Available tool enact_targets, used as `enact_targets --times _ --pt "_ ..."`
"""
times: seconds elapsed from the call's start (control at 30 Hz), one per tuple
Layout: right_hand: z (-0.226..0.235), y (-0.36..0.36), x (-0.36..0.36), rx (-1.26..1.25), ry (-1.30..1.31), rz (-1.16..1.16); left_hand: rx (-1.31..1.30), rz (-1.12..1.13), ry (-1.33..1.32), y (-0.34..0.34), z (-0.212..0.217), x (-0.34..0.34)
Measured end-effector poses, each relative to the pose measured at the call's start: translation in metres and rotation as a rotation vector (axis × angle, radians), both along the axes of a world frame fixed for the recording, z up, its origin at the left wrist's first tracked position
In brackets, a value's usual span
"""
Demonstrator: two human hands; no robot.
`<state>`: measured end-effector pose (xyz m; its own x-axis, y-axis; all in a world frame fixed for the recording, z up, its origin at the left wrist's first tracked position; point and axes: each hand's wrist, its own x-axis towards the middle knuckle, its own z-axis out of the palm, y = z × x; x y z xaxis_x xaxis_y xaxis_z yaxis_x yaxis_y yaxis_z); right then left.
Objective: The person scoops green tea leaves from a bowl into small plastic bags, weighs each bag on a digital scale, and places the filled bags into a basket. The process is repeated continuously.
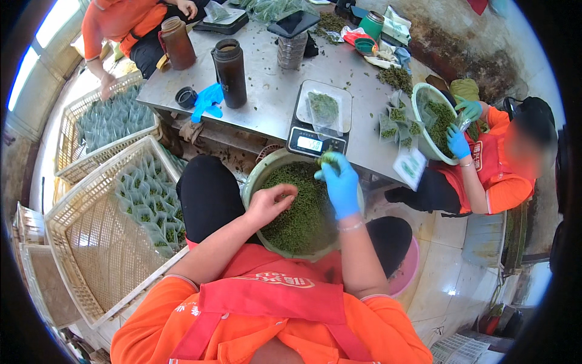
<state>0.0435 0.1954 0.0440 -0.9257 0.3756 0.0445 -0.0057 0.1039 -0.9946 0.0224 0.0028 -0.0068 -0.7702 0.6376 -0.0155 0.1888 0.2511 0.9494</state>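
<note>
Left hand (270, 204): bare, loosely curled, released; over basin (258, 173) of green pieces (297, 227);
Right hand (339, 183): blue-gloved, pinching green clump (328, 160);
Scale (344, 104): bearing bag (324, 109)

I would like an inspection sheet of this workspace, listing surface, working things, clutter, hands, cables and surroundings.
Surface: metal table with loose green bits.
Working things: basin between the knees, holding green bits; scale bearing a filled bag.
Clutter: brown bottles, blue glove, phone on a jar.
Hands: left hand bare, over the basin, fingers curled, contents unclear; right hand gloved, pinching a green clump.
Cables: nothing seen.
Surroundings: crates at left; co-workers upper left and right.
</note>
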Motion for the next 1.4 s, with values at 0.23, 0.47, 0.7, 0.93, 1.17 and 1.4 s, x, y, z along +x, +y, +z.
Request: enact_targets --times 0.23,0.47,0.7,0.93,1.17,1.4 --pt "-0.01 -0.014 0.032 -0.381 -0.248 0.265 0.427 -0.081 -0.661 0.013 0.005 -0.004" --pt "-0.015 -0.022 0.038 -0.351 -0.278 0.314 0.321 -0.039 -0.561 0.006 -0.001 0.0" --pt "-0.011 -0.017 0.041 -0.527 -0.315 0.201 0.286 -0.026 -0.487 0.003 0.004 -0.005" --pt "-0.025 0.011 0.042 -0.761 -0.202 0.075 0.362 0.037 -0.622 -0.007 0.004 -0.008" --pt "-0.014 0.001 0.05 -0.66 -0.344 0.138 0.367 0.064 -0.651 -0.003 0.005 -0.007" --pt "0.015 0.01 -0.007 -0.89 -0.01 0.031 0.355 0.138 -0.631 -0.005 0.004 -0.007"
